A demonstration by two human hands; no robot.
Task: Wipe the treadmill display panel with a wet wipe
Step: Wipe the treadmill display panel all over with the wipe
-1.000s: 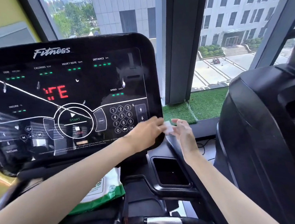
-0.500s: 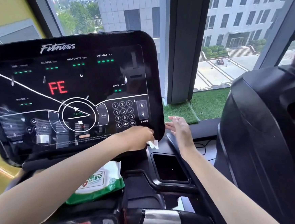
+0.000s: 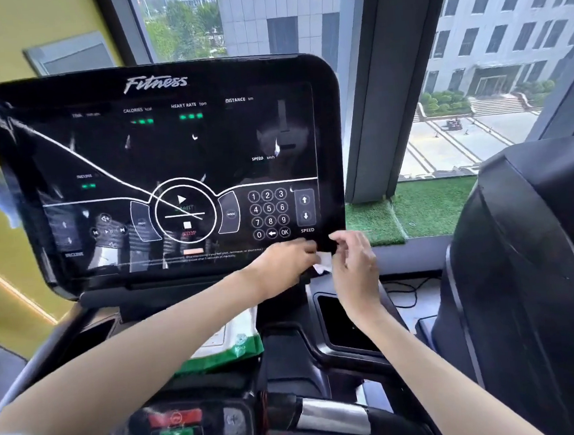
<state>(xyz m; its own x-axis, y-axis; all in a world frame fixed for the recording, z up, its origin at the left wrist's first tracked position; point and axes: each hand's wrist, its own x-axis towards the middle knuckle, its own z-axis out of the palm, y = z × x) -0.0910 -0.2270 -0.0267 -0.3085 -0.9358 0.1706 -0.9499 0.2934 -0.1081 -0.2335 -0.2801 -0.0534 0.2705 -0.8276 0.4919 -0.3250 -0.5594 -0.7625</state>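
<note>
The black treadmill display panel (image 3: 171, 164) fills the upper left, tilted toward me, with a keypad at its lower right. A small white wet wipe (image 3: 322, 262) hangs just below the panel's lower right corner. My left hand (image 3: 287, 263) pinches the wipe from the left. My right hand (image 3: 354, 263) meets it from the right, fingers curled onto the same wipe. Only a crumpled bit of the wipe shows between the two hands.
A green and white wet-wipe pack (image 3: 230, 345) lies on the console under my left forearm. A black cup recess (image 3: 345, 326) sits below my right wrist. A handlebar with a metal grip (image 3: 332, 416) and red and green buttons (image 3: 175, 427) are nearest me. Another black machine (image 3: 531, 284) stands to the right.
My right hand has come back in to the wipe at the panel's lower right corner after drawing away. My left hand stayed at that corner with the wipe.
</note>
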